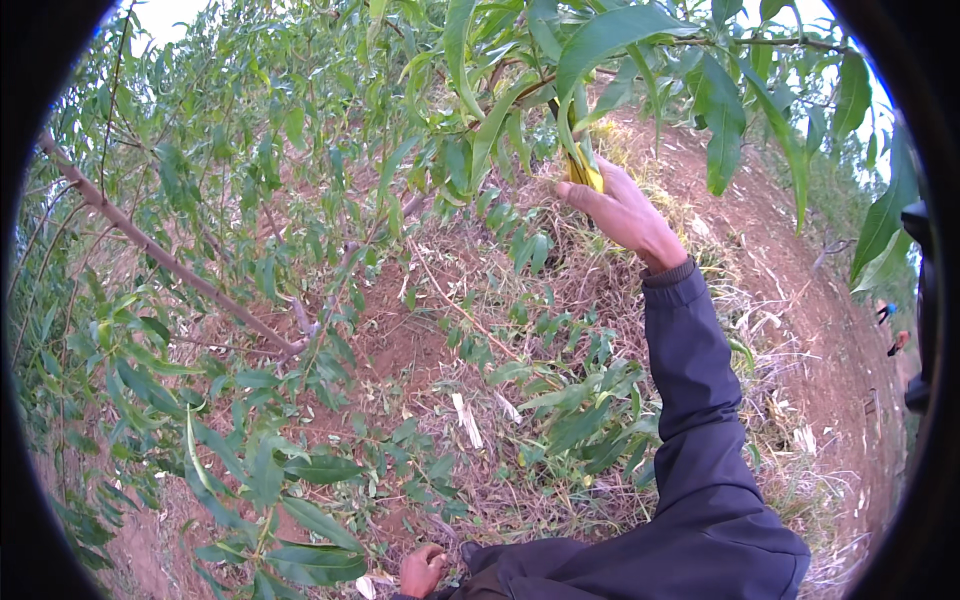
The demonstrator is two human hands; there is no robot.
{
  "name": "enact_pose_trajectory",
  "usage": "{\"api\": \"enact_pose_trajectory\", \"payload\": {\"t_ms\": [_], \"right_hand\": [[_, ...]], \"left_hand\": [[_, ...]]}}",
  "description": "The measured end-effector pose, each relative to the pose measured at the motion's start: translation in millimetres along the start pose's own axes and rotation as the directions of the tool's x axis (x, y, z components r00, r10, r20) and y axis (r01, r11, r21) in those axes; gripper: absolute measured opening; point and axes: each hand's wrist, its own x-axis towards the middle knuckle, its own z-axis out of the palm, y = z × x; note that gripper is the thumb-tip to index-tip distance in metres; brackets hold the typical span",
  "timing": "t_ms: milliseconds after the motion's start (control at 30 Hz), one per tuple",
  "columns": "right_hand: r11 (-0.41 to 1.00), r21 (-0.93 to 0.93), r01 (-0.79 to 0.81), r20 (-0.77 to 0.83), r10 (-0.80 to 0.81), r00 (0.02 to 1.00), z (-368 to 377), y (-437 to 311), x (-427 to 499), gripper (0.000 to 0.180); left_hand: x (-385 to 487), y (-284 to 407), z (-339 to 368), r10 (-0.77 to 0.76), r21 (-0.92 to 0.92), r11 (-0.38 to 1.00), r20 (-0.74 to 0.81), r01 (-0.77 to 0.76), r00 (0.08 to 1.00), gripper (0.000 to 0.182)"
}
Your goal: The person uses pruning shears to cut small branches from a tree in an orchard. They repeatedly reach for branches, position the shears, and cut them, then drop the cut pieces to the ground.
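Note:
My right hand (626,206) is raised at the upper right, wrapped around a yellow-handled tool (586,174), which looks like pruning shears. Long green leaves (499,124) hang over its upper end, so the blades are mostly hidden. It sits just beneath a leafy branch (780,43) of what looks like a peach tree. At the bottom edge, beside my dark trousers, is my left hand (424,570). Its fingers are curled, and whether anything is in them does not show.
A bare, thick branch (172,262) slants across the left side. Leafy shoots (311,517) rise in the lower left. Dry grass and pale husks (466,420) litter reddish soil (832,322). Two distant people (887,311) appear at the far right.

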Motion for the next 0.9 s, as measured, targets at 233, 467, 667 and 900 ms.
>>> {"api": "enact_pose_trajectory", "payload": {"t_ms": [233, 467, 667, 900], "right_hand": [[0.997, -0.065, 0.052, -0.025, -0.054, 0.998, 1, -9, 11, 0.05], [0.979, -0.204, 0.012, -0.021, -0.017, 1.0, 1, -13, 19, 0.037], [0.971, -0.231, 0.055, -0.127, -0.086, 0.988, 13, -11, 25, 0.042], [0.995, 0.091, -0.035, -0.169, 0.05, 0.984, 29, 10, -3, 0.032]], "left_hand": [[1, -5, 1, 0.029, 0.018, 0.999, 0.003, -0.029, 1.0, 0.028], [-4, -10, 4, -0.001, 0.01, 1.0, -0.01, 0.001, 1.0, 0.029], [-8, -5, 4, 0.033, 0.006, 0.999, -0.038, -0.033, 0.999, 0.028], [-19, -5, -1, 0.039, 0.006, 0.999, -0.044, -0.038, 0.998, 0.024]]}}
